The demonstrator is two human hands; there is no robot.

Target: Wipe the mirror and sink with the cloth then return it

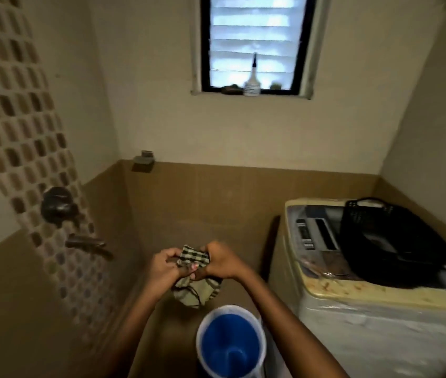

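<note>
A checked green-and-black cloth (196, 289) is bunched between both hands in the lower middle of the head view. My left hand (163, 264) grips its left side. Its right side is gripped by my right hand (220, 261), and the two fists press close together. The loose end of the cloth hangs down below them, above a blue bucket (230, 342). No mirror or sink is in view.
A wall tap and spout (88, 245) stick out at the left. A washing machine (366, 296) with a black basket (391, 241) on top stands at the right. A bottle (251, 83) sits on the window sill.
</note>
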